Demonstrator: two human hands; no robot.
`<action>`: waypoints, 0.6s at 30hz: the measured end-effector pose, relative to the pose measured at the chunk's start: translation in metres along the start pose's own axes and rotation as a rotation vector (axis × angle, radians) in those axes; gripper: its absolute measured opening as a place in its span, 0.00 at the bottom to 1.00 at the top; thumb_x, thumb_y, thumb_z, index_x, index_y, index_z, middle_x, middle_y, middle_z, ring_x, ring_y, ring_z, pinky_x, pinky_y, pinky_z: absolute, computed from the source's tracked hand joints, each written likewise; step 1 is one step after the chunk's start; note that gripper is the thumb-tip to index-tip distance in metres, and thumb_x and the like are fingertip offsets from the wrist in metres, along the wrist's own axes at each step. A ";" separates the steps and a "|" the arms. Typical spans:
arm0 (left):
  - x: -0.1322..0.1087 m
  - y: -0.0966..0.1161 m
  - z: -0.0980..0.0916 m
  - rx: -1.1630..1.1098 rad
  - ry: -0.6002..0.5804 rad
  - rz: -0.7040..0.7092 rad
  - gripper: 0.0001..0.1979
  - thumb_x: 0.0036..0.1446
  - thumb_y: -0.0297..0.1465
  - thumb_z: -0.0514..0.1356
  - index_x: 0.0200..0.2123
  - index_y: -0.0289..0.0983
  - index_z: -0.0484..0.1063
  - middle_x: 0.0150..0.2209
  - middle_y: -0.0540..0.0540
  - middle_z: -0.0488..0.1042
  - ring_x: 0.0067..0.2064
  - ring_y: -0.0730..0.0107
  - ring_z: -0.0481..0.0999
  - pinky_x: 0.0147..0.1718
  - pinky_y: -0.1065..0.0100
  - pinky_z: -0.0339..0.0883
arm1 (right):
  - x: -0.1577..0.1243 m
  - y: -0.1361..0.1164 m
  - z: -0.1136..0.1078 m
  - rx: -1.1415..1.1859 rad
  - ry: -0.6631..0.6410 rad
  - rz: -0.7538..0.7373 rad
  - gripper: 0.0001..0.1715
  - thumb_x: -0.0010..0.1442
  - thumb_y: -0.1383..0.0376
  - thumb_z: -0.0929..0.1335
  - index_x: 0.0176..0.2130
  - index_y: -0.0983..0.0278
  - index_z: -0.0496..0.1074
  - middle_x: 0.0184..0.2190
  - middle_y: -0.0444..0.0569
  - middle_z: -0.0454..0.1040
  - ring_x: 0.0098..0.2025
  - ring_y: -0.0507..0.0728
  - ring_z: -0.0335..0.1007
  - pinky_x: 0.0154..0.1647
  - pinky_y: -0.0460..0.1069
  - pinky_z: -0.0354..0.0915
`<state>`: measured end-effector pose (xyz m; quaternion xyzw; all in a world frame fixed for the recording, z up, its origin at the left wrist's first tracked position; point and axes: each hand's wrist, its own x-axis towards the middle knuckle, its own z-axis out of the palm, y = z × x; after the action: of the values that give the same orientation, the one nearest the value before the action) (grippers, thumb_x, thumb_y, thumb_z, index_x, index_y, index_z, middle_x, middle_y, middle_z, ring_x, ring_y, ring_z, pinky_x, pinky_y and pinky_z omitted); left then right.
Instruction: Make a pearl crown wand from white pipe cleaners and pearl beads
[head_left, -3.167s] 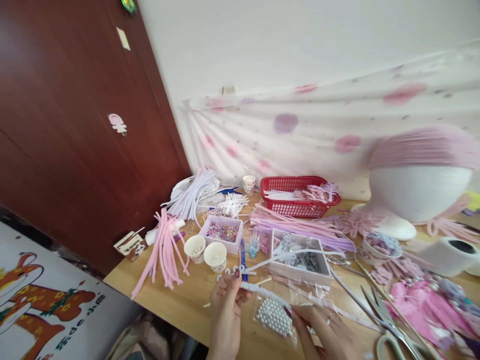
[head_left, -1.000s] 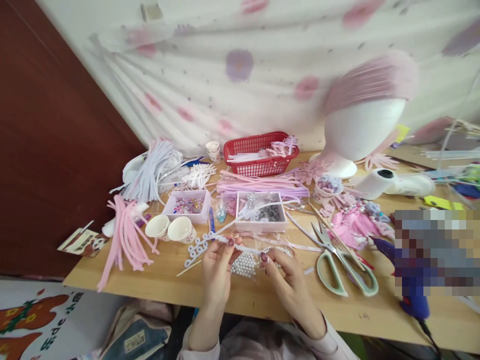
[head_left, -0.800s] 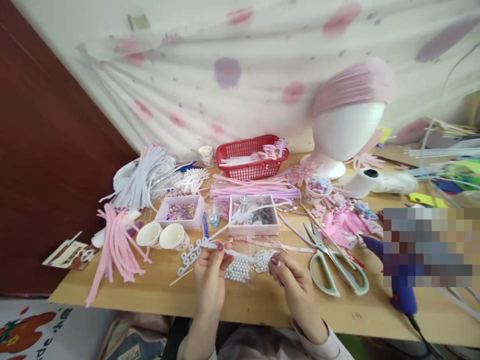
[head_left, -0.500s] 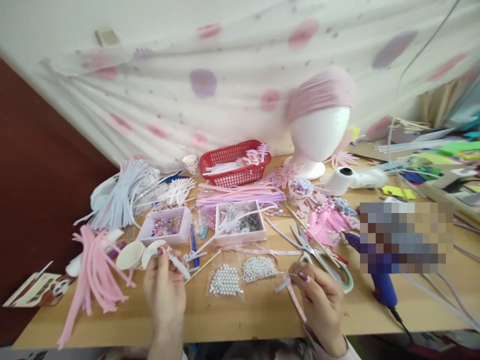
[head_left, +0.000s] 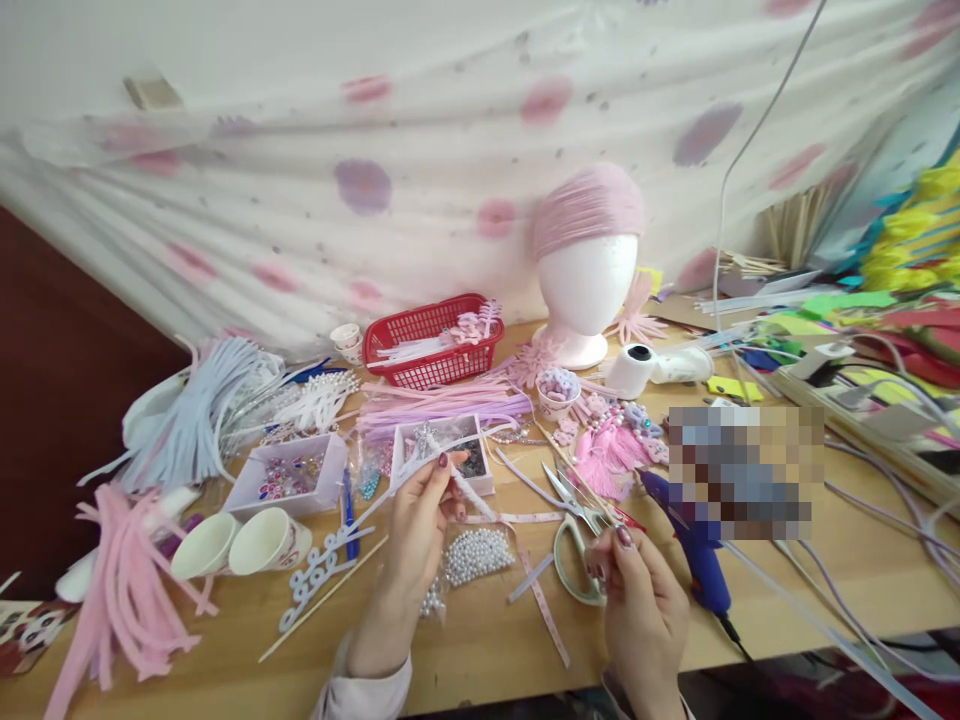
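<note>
My left hand (head_left: 417,525) is raised over the wooden table (head_left: 487,650) and pinches a white fuzzy pipe cleaner (head_left: 469,492) between thumb and fingers. A bag of white pearl beads (head_left: 475,555) lies just right of it. My right hand (head_left: 637,590) is curled beside the green-handled scissors (head_left: 574,525), fingertips pinched together over their handle; what they hold I cannot make out. A blue glue gun (head_left: 694,550) lies just right of that hand.
Two paper cups (head_left: 236,542), pink pipe cleaners (head_left: 124,590), trays of gems (head_left: 289,480), a red basket (head_left: 431,340), a foam head with a pink cap (head_left: 589,255) and a white roll (head_left: 637,368) crowd the table. Cables and coloured paper fill the right side.
The view has swung right. My left hand moved right from the paper cups to above the bead bag, still pinching the pipe cleaner. My right hand shifted to the scissors' handle.
</note>
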<state>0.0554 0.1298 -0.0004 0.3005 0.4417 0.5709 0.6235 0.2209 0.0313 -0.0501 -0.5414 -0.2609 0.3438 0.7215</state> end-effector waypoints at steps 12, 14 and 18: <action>0.010 0.008 -0.012 -0.142 0.232 0.288 0.19 0.33 0.33 0.77 0.30 0.36 0.77 0.32 0.49 0.82 0.35 0.73 0.81 0.39 0.72 0.74 | 0.005 0.017 -0.008 -0.080 -0.041 -0.047 0.16 0.61 0.52 0.70 0.33 0.61 0.75 0.24 0.45 0.67 0.26 0.54 0.57 0.25 0.48 0.55; 0.012 0.012 -0.019 -0.140 0.263 0.328 0.19 0.34 0.33 0.77 0.30 0.36 0.76 0.30 0.49 0.82 0.34 0.72 0.81 0.39 0.71 0.74 | 0.006 0.017 -0.007 -0.117 -0.077 -0.039 0.17 0.61 0.51 0.69 0.33 0.61 0.76 0.23 0.44 0.66 0.26 0.54 0.57 0.25 0.48 0.55; 0.011 0.019 -0.034 -0.089 0.289 0.371 0.19 0.37 0.35 0.76 0.32 0.36 0.75 0.30 0.48 0.82 0.34 0.69 0.82 0.39 0.70 0.74 | 0.006 0.015 -0.002 -0.231 -0.122 -0.087 0.19 0.61 0.49 0.69 0.33 0.61 0.77 0.24 0.45 0.68 0.27 0.54 0.60 0.28 0.49 0.57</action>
<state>0.0158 0.1393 -0.0008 0.2641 0.4378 0.7317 0.4509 0.2227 0.0377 -0.0650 -0.5872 -0.3654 0.3120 0.6514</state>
